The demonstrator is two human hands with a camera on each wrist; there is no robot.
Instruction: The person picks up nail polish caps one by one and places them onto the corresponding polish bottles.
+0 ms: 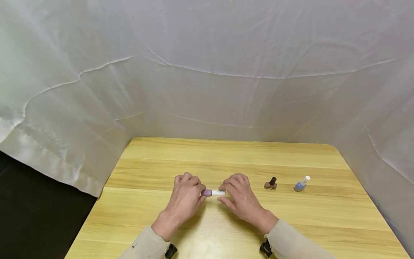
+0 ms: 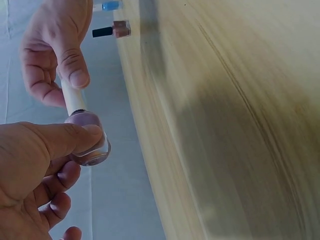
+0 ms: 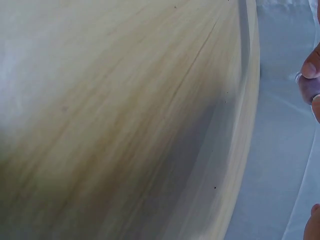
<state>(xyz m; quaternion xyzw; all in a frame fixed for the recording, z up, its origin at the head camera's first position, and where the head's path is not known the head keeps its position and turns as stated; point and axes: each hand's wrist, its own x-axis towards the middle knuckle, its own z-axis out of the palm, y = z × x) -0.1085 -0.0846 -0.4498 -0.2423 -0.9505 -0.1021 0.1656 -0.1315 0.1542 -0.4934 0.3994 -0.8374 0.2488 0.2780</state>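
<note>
A nail polish bottle with purple polish and a long white cap is held level between both hands, above the table. My left hand pinches the glass body between thumb and fingers. At the other end, my right hand has its thumb and fingers about the white cap, which shows best in the left wrist view. There the purple bottle is partly covered by the left thumb. Only the purple body and some fingertips appear at the right wrist view's edge.
To the right on the wooden table stand a brownish nail polish bottle with a black cap and a blue one with a white cap. A pale cloth sheet surrounds the table's back and sides.
</note>
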